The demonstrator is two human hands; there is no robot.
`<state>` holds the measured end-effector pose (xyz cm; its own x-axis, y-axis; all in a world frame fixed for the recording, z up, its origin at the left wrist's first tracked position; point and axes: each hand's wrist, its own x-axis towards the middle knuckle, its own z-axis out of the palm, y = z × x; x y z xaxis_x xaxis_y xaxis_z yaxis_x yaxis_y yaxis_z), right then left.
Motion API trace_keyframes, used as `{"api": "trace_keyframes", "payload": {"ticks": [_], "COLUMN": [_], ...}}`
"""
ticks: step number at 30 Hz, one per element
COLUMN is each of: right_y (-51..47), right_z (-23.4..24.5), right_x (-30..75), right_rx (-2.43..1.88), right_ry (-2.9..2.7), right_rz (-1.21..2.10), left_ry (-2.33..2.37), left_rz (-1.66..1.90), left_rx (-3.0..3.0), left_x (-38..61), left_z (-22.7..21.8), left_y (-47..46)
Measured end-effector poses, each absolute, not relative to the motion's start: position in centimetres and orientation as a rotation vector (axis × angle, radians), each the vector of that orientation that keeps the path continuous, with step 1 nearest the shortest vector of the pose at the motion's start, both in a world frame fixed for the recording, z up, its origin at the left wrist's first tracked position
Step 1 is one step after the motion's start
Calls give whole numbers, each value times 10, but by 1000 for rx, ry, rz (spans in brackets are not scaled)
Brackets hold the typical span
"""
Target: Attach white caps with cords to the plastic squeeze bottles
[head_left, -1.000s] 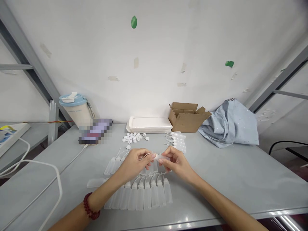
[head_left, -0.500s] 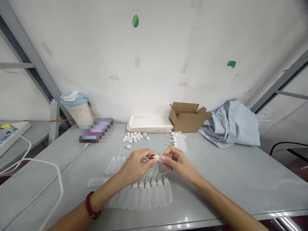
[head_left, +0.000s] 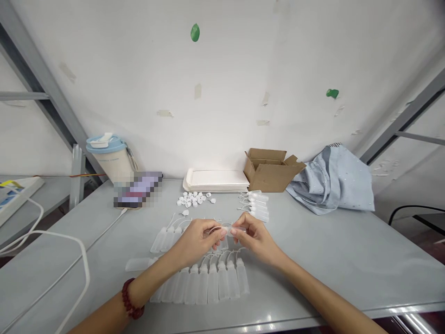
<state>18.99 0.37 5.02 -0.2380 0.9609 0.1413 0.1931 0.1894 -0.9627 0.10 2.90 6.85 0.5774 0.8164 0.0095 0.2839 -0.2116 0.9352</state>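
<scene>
My left hand (head_left: 201, 239) and my right hand (head_left: 256, 235) meet above the middle of the table, fingertips almost touching. Between them is a small white cap (head_left: 228, 229) with a thin curved tube. My left thumb and fingers pinch the cap end. A small translucent bottle (head_left: 240, 229) is in my right fingers, mostly hidden by them. Below the hands stretches a row of flat translucent bottles (head_left: 212, 280) with thin tubes at their necks. A second row of such bottles (head_left: 167, 239) lies behind my left hand, and one bottle (head_left: 137, 264) lies sideways near my left forearm.
Loose white caps (head_left: 194, 199) lie behind the hands, one cap (head_left: 185, 213) nearer. Small tubed bottles (head_left: 257, 204) lie to their right. Along the wall are a white stack (head_left: 219, 180), a cardboard box (head_left: 274, 177), blue cloth (head_left: 333, 181), a cup (head_left: 113, 162) and a phone (head_left: 139, 190) with a cable.
Both hands stay together in nearly the same place, with the fingers shifting slightly around the cap and bottle. The whole view has moved a little.
</scene>
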Motion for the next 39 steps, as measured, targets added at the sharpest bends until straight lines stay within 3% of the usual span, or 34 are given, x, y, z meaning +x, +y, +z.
{"api": "trace_keyframes", "payload": {"ticks": [15, 24, 35, 39], "right_y": [8, 3, 2, 1], "right_z": [58, 58, 48, 49], "right_x": [191, 187, 191, 191], "right_rx": [-1033, -1085, -1070, -1051], "right_ry": [-1376, -1492, -1919, -1951], "right_rz": [1433, 1231, 511, 451], "left_ry": [836, 903, 925, 924], "left_rz": [906, 681, 638, 657], "left_rx": [2173, 1810, 1477, 1545], "left_x": [5, 4, 5, 3], "left_z": [64, 65, 68, 67], "left_y": [22, 26, 31, 29]}}
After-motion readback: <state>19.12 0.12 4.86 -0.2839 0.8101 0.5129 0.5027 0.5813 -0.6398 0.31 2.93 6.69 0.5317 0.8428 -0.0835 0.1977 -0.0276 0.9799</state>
